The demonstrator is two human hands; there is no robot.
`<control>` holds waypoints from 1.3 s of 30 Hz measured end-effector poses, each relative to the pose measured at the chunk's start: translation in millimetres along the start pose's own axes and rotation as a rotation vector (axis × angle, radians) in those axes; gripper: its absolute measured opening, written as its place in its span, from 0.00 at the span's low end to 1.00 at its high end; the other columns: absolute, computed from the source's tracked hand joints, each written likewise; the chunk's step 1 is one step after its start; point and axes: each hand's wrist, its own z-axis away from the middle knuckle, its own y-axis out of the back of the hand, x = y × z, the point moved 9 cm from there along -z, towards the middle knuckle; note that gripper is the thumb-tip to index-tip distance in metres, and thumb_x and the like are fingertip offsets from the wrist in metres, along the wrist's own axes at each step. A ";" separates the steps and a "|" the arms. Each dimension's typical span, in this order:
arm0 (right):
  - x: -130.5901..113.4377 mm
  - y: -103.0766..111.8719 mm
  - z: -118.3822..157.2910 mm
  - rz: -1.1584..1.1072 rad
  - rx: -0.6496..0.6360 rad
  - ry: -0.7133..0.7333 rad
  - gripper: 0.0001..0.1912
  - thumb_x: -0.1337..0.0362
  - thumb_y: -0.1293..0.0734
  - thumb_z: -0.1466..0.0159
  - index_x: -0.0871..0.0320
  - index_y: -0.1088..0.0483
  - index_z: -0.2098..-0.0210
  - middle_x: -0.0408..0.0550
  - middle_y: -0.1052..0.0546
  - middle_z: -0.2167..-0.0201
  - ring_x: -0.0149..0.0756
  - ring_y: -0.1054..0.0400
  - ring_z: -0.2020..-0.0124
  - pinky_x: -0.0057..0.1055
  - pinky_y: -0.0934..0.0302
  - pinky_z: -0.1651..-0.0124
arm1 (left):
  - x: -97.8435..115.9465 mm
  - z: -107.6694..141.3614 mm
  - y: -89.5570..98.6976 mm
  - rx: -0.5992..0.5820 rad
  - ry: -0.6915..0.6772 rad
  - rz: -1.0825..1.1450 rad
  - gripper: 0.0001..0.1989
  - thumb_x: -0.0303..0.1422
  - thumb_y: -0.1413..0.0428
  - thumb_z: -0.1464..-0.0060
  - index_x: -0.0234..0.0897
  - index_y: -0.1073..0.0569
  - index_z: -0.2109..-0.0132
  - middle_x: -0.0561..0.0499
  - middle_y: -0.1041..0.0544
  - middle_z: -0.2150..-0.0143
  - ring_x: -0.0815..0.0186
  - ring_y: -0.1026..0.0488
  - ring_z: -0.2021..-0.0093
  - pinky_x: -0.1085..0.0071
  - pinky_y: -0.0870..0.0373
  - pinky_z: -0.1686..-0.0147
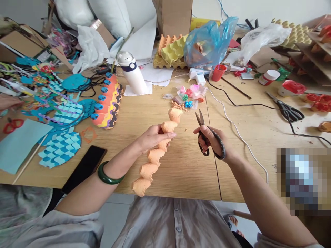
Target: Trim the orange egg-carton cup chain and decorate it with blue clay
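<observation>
My left hand (pixel 155 137) holds a long strip of orange egg-carton cups (pixel 155 156) near its upper part, thumb on top. The strip slants from the table's middle down to its front edge. To the right of it, my right hand (pixel 213 139) is closed round the handles of dark scissors (pixel 201 119), whose blades point up and are slightly apart. The blades do not touch the strip. Orange scraps (pixel 179 105) lie just beyond the strip's far end.
A painted carton strip (pixel 108 103), blue paper pieces (pixel 60 148) and a black phone (pixel 84 168) lie left. A white bottle (pixel 134 75) stands behind. White cable (pixel 232 124) and other scissors (pixel 286 108) lie right. At the left edge is another person's hand (pixel 9 102).
</observation>
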 end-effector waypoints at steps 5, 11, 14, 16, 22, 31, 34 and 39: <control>23.6 -6.6 -4.8 0.026 -0.151 -0.215 0.37 0.29 0.31 0.46 0.58 0.29 0.62 0.37 0.37 0.81 0.28 0.40 0.83 0.28 0.39 0.80 | -12.2 -6.2 4.5 -0.033 0.125 0.106 0.24 0.39 0.26 0.59 0.33 0.27 0.59 0.51 0.22 0.67 0.72 0.27 0.76 0.74 0.30 0.76; 24.3 -3.7 -10.7 0.111 -0.086 -0.107 0.31 0.34 0.30 0.41 0.58 0.29 0.63 0.37 0.36 0.81 0.29 0.40 0.81 0.28 0.39 0.79 | -18.4 -10.4 4.4 -0.085 0.118 0.122 0.21 0.40 0.29 0.53 0.33 0.25 0.59 0.50 0.21 0.67 0.70 0.26 0.73 0.72 0.27 0.75; 14.4 2.9 -12.3 0.259 0.009 0.049 0.27 0.37 0.31 0.39 0.56 0.27 0.61 0.38 0.34 0.79 0.31 0.37 0.78 0.30 0.38 0.75 | -21.3 -9.3 0.7 -0.082 0.155 0.164 0.21 0.40 0.28 0.55 0.32 0.26 0.60 0.49 0.22 0.67 0.70 0.27 0.73 0.70 0.25 0.74; 5.4 8.3 -11.7 0.467 0.122 0.152 0.25 0.40 0.30 0.39 0.55 0.26 0.57 0.39 0.31 0.77 0.32 0.36 0.77 0.30 0.39 0.73 | -21.9 -8.7 -2.3 -0.082 0.164 0.178 0.22 0.40 0.27 0.56 0.32 0.26 0.61 0.49 0.22 0.67 0.70 0.27 0.72 0.69 0.24 0.73; -27.4 -6.1 -0.8 1.039 0.448 0.518 0.19 0.52 0.35 0.33 0.57 0.26 0.49 0.49 0.21 0.67 0.40 0.29 0.68 0.34 0.41 0.65 | -15.7 -6.9 -8.6 -0.080 0.095 0.118 0.23 0.41 0.26 0.58 0.33 0.27 0.63 0.52 0.25 0.68 0.69 0.27 0.71 0.68 0.23 0.73; -26.1 0.6 -10.9 0.953 0.349 0.522 0.17 0.54 0.33 0.34 0.56 0.27 0.49 0.52 0.22 0.64 0.44 0.30 0.62 0.38 0.38 0.59 | -9.9 0.4 -8.7 -0.121 0.105 0.076 0.23 0.40 0.26 0.57 0.33 0.26 0.61 0.49 0.23 0.67 0.69 0.27 0.72 0.70 0.23 0.74; -5.3 11.7 -20.5 0.448 0.234 0.287 0.20 0.48 0.33 0.35 0.55 0.27 0.51 0.43 0.27 0.71 0.35 0.34 0.71 0.33 0.37 0.67 | -12.0 -4.9 -5.3 -0.091 0.113 0.147 0.22 0.39 0.27 0.55 0.33 0.26 0.59 0.49 0.23 0.67 0.69 0.27 0.72 0.66 0.21 0.72; 10.2 2.4 -24.3 0.140 0.161 0.151 0.20 0.47 0.30 0.38 0.57 0.27 0.57 0.43 0.28 0.72 0.30 0.37 0.75 0.29 0.39 0.74 | -13.7 -22.5 13.4 0.083 0.127 0.175 0.16 0.35 0.29 0.50 0.33 0.26 0.61 0.49 0.23 0.67 0.69 0.26 0.72 0.65 0.21 0.69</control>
